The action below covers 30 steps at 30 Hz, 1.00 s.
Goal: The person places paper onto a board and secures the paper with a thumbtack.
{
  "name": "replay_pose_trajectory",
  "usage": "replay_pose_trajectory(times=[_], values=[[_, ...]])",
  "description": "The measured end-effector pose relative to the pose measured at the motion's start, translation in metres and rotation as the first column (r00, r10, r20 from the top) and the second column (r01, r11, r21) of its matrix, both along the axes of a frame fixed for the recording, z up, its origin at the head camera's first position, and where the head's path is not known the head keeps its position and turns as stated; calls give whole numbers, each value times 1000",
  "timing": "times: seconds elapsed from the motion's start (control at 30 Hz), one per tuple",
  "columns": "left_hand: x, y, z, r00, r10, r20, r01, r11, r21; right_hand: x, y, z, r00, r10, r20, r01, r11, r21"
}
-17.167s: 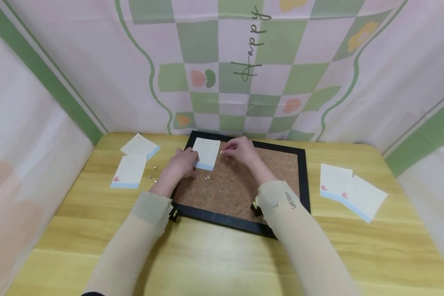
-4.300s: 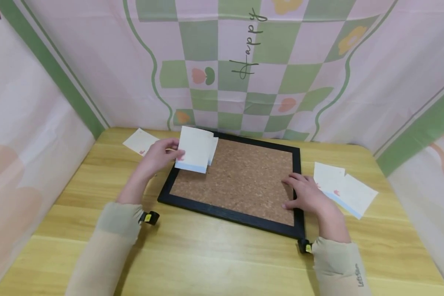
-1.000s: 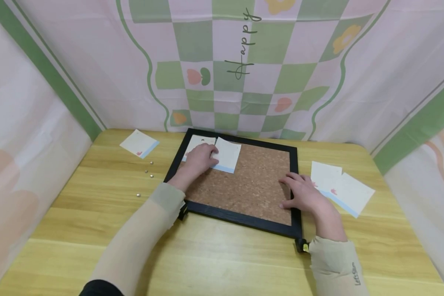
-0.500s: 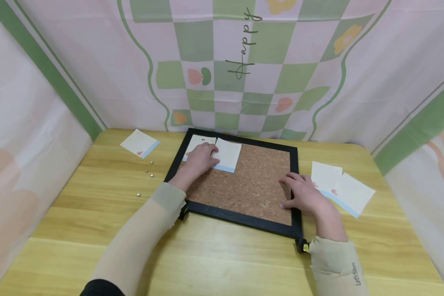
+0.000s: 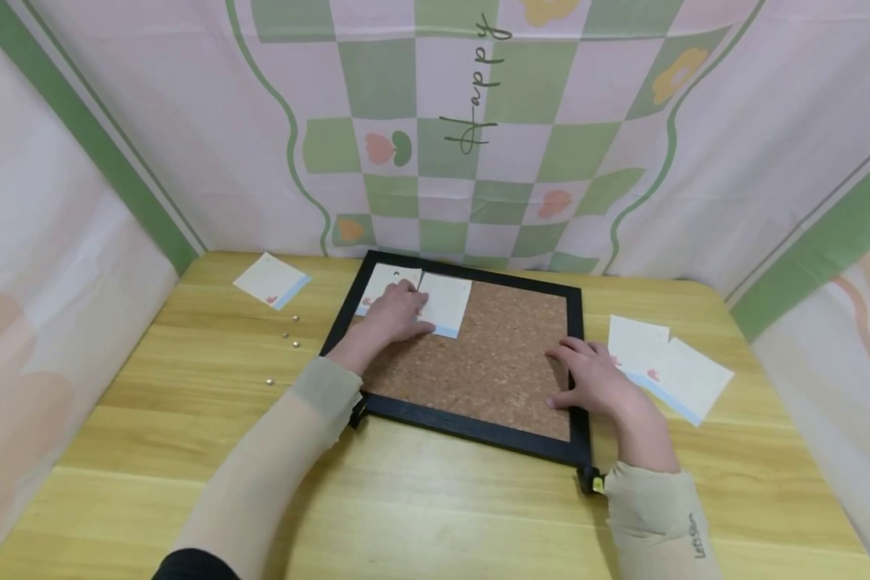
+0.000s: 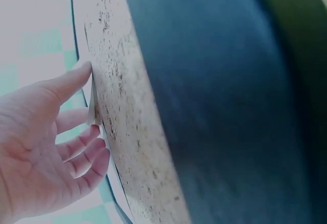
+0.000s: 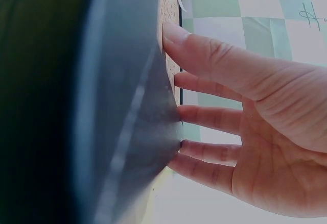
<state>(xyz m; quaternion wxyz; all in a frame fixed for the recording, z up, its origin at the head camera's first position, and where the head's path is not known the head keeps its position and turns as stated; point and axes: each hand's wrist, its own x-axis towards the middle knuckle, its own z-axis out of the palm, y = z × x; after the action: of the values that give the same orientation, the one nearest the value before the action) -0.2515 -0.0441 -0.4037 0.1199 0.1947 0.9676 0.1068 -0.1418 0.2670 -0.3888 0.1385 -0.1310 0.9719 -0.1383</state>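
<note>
A cork board [image 5: 493, 362] in a black frame lies on the table. Two note cards with blue lower bands lie side by side at its upper left. The left card [image 5: 380, 278] carries a small silver pin [image 5: 396, 274] near its top. My left hand [image 5: 391, 314] rests over the inner edges of both cards, thumb at the lower edge of the right card [image 5: 449, 298]. In the left wrist view, the fingers and thumb touch the card and board, and part of the card's edge lifts. My right hand [image 5: 598, 379] rests on the board's right frame, fingers spread.
One note card [image 5: 271, 280] lies at the table's back left, with several silver pins [image 5: 296, 345] in front of it. Two more overlapping cards [image 5: 685, 379] lie right of the board. A patterned curtain [image 5: 449, 201] hangs behind the table.
The left hand has brought a card from the left table onto the board beside the first. The right hand moved from the first card to the right frame. Lately, only the left thumb shifts slightly.
</note>
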Motion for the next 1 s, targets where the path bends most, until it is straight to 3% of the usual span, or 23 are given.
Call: replay_pose_trajectory(times=[0.53,1.0], values=[[1,4,-7,999,19,-47,-22,998,-65,-1,-1,-1,1000,-7,8,7,1000,9],[3,8,-4,996,2,-87,-15,989,-150,-1,-1,-1,1000,-4,10,4,1000,15]])
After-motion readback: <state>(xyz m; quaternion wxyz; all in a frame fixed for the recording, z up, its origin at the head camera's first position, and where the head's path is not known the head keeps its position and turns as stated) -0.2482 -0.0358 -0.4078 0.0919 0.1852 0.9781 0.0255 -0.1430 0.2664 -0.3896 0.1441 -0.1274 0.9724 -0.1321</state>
